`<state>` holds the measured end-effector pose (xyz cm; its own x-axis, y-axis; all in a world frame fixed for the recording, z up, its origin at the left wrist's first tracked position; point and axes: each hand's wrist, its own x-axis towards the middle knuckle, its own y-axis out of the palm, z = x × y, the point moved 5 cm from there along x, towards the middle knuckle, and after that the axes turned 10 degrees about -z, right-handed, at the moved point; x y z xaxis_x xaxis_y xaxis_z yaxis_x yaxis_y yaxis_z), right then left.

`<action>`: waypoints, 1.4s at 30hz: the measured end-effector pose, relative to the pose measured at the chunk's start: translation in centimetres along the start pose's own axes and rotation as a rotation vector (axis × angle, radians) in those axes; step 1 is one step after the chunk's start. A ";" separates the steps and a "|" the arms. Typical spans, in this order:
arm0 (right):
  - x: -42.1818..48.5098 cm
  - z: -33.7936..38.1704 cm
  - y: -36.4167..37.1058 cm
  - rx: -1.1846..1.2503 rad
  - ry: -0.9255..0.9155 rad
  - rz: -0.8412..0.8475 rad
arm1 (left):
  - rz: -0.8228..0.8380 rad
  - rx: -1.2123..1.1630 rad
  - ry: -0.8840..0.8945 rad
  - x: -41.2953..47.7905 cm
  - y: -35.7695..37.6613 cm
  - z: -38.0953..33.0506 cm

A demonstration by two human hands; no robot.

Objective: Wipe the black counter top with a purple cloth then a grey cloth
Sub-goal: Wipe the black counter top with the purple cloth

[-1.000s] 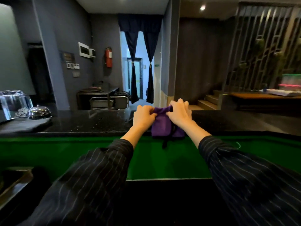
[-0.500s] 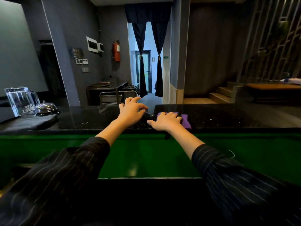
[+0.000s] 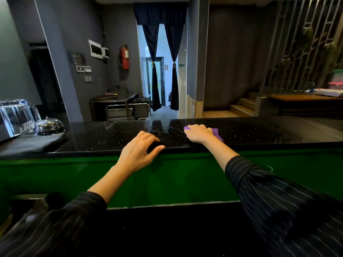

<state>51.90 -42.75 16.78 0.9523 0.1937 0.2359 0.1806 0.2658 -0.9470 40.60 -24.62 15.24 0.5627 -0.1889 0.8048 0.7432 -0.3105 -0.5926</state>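
Note:
The black speckled counter top runs across the view above a green panel. My right hand presses flat on the purple cloth, which lies on the counter and shows only at the hand's edges. My left hand rests at the counter's near edge, fingers apart, holding nothing. A dark grey cloth lies folded on the counter at the far left.
An upturned glass jug and a metal bell stand at the left end of the counter. Wet spots glisten mid-counter. Beyond are a doorway with dark curtains, a steel trolley and stairs.
Both hands held the purple cloth folded at the counter edge; now the right hand alone presses it flat on the counter, farther right. The left hand let go and drew back to the near edge.

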 end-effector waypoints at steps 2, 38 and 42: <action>1.0 1.2 0.4 0.061 -0.019 0.038 | -0.057 -0.019 0.010 -0.1 0.0 0.0; 3.1 7.5 3.7 0.110 -0.114 0.076 | 0.038 0.294 -0.047 -1.9 -6.3 10.8; 3.8 9.3 4.1 0.031 -0.139 0.063 | 0.216 0.270 -0.135 -2.1 -5.5 13.2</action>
<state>53.94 -32.20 15.83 0.9176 0.3396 0.2066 0.1119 0.2781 -0.9540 40.08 -10.16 16.34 0.7462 -0.0934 0.6592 0.6608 -0.0169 -0.7504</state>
